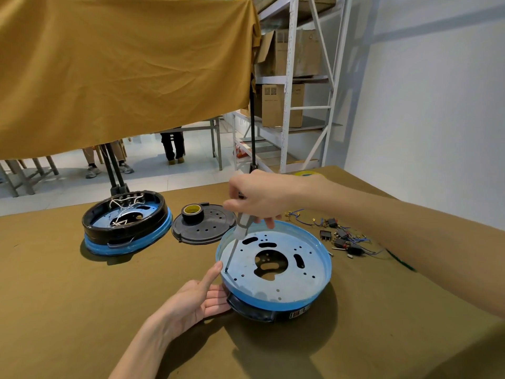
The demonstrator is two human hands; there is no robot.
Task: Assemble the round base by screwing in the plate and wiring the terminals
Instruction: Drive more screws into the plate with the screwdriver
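Now we drive a screw at the plate's left edge.

Our right hand grips the screwdriver near its top, tip set at a hole in the perforated plate, which lies inside the round base on the table. Our left hand, fingers straight, presses the base's left wall. Terminals and wires lie just right of the base.

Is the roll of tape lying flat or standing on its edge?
Flat. The tape roll lies on the black perforated disc, and its round centre hole faces up toward the camera.
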